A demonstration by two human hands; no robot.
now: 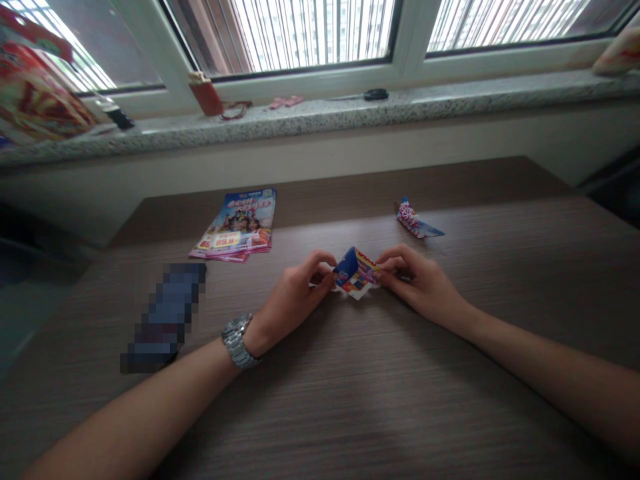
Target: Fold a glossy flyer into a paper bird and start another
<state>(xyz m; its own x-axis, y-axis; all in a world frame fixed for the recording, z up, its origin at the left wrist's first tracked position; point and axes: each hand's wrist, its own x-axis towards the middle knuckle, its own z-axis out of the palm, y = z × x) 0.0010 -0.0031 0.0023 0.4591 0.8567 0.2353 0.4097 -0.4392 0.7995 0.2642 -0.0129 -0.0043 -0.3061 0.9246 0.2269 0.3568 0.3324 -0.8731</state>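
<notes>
A small folded piece of colourful printed paper is held just above the brown table, near the middle of the view. My left hand, with a metal watch on its wrist, pinches the paper's left corner. The right corner is between the thumb and fingers of my right hand. Behind my right hand lies another folded paper piece with a pointed end. A stack of printed flyers rests on the table beyond my left hand.
A blurred-out dark flat object lies at the left. Along the stone windowsill are scissors, a red object, small pink items and a red bag. The window is behind.
</notes>
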